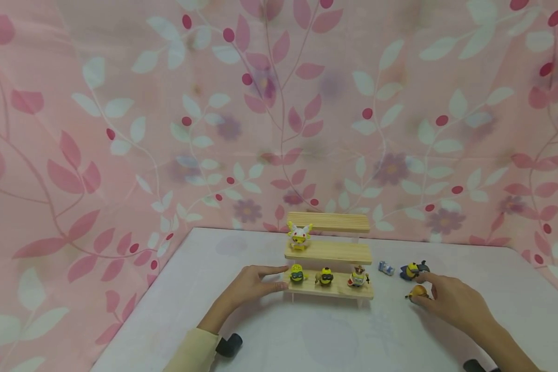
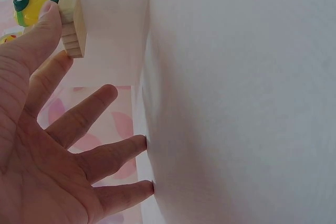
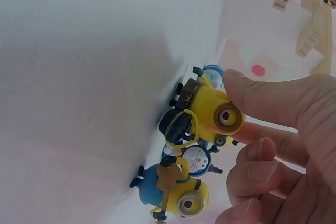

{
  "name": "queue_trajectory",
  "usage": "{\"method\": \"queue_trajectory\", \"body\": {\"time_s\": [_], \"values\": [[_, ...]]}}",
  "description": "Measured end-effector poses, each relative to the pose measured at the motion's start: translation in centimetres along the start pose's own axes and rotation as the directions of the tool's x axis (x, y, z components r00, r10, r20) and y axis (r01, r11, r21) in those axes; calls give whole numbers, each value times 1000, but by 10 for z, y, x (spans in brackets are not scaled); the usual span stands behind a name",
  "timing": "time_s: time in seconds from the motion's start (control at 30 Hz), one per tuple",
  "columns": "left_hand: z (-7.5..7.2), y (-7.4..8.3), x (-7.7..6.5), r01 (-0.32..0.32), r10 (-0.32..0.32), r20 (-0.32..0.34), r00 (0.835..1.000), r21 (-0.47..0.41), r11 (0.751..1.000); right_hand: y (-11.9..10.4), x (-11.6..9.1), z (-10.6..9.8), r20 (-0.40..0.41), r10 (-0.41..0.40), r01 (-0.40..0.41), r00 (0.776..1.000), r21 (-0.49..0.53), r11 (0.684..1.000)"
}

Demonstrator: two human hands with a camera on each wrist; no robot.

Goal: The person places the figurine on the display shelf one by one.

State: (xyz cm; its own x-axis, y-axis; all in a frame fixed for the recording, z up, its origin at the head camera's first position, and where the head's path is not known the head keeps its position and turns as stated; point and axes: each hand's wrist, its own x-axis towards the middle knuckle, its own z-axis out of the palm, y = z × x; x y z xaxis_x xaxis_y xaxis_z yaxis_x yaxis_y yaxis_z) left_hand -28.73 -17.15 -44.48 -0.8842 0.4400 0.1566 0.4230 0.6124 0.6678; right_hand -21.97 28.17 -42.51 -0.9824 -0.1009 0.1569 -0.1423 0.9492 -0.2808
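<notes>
My left hand [image 1: 256,283] pinches the left end of the lowest board of a wooden three-step display shelf [image 1: 327,251] between thumb and index finger. In the left wrist view, its other fingers are spread, and a yellow figure with green goggles [image 2: 32,8] stands by the thumb. My right hand [image 1: 460,302] has thumb and index finger around a one-eyed yellow minion figure [image 3: 210,108] with a brown vest. Close beside that one are a minion with a guitar [image 3: 176,190] and a blue-and-white cat figure [image 3: 196,159].
On the lowest board stand a green-goggled figure [image 1: 296,274], a dark-goggled figure [image 1: 326,277] and a crowned figure [image 1: 357,277]. A white-hooded yellow figure [image 1: 299,236] is on the middle board's left end. A small blue-and-white figure [image 1: 386,268] lies right of the shelf. Floral cloth [image 1: 279,129] hangs behind the white table [image 1: 307,341].
</notes>
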Motion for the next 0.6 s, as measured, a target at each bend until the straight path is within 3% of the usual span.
{"method": "queue_trajectory", "body": {"time_s": [0.6], "values": [[1,-1,0,-6,6,-8,1000,5,1000,6,5,4,61,40,-38,997,-22,999]]}}
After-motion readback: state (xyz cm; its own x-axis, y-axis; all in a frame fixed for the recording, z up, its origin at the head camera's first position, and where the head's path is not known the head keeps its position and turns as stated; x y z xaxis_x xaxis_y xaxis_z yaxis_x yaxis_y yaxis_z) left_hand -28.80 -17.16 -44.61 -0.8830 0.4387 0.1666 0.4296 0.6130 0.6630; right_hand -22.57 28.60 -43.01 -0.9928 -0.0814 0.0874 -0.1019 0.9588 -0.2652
